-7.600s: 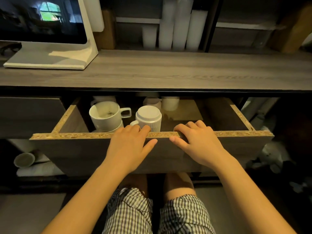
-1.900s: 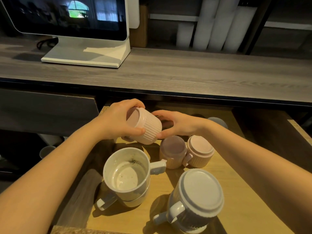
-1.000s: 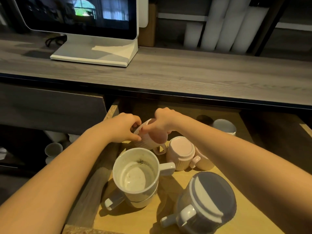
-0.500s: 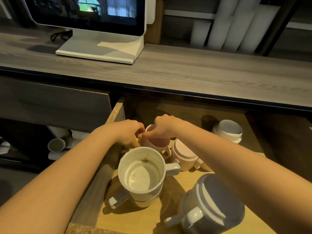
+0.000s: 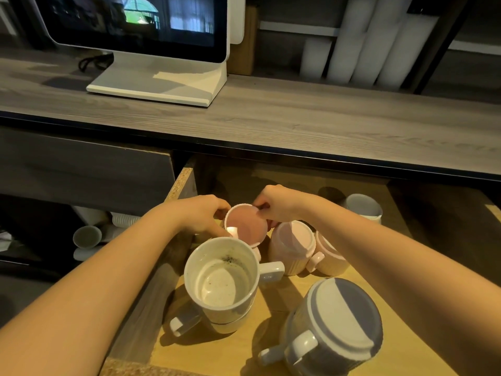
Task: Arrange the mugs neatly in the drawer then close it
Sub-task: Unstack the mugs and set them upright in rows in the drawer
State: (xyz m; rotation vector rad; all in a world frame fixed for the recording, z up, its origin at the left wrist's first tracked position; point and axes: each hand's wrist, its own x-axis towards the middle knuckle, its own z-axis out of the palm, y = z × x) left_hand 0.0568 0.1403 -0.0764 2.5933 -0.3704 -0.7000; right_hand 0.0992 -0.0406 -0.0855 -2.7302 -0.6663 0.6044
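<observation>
The wooden drawer (image 5: pixel 179 185) is pulled out below the counter. My left hand (image 5: pixel 202 215) and my right hand (image 5: pixel 276 203) both grip the rim of a pink ribbed mug (image 5: pixel 245 225), which stands upright at the drawer's back left. In front of it two white mugs (image 5: pixel 221 280) are stacked, mouths up. To its right sit two pink mugs turned upside down (image 5: pixel 292 246). A large white ribbed mug (image 5: pixel 339 327) lies inverted at the front right. Another white mug (image 5: pixel 363 208) stands inverted at the back right.
A grey wood counter (image 5: pixel 271 118) overhangs the drawer and carries a white monitor (image 5: pixel 141 36). Tall stacks of white cups (image 5: pixel 366 39) stand on the shelf behind. Paper cups (image 5: pixel 86 236) lie on a low shelf to the left.
The pink mug went from tilted in the air to upright and lower, at the drawer's back left. Both hands stayed on it. The view shifted closer and to the left.
</observation>
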